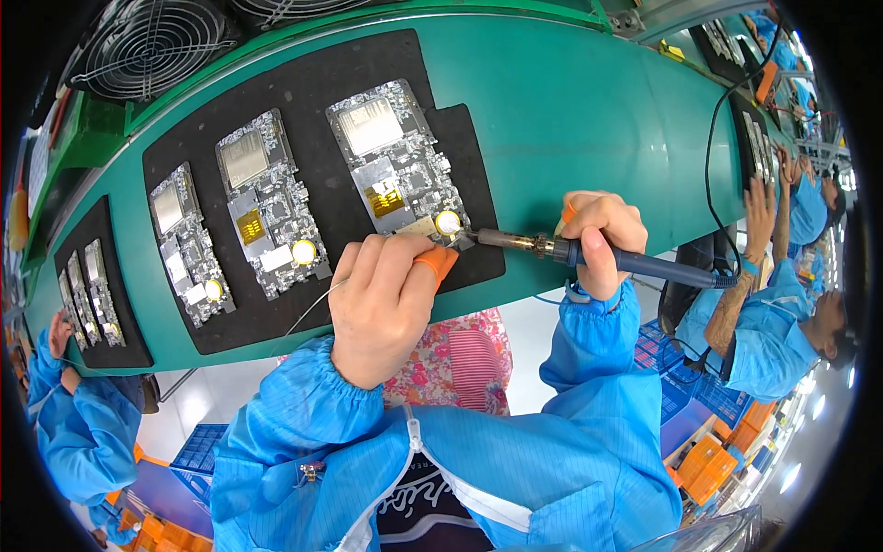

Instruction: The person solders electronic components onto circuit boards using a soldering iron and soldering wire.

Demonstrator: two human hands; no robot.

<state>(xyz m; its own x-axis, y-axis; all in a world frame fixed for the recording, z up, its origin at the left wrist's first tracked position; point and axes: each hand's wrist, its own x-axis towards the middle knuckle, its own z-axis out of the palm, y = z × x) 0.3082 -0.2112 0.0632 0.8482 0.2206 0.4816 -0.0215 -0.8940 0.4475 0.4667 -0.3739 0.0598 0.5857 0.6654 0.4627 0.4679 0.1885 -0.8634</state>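
Observation:
My right hand (602, 235) grips a soldering iron (658, 267) with a dark blue handle. The iron's tip meets the lower corner of the rightmost circuit board (418, 175), beside a round yellow-rimmed part (448, 223). Close to that tip, my left hand (382, 299) is closed in a pinch at the board's near edge, an orange finger cot (439, 264) on one finger. A thin solder wire (311, 308) trails out of this hand toward the lower left. Another orange cot (570, 213) covers a right finger.
A black mat (308, 87) on the green bench (570, 110) also carries two similar boards (262, 202) (190, 244). Left of it lies a smaller mat (129, 313) with boards and a co-worker's hand (60, 333). Fans (152, 51) stand behind. Co-workers sit at right; a black cable (710, 147) hangs there.

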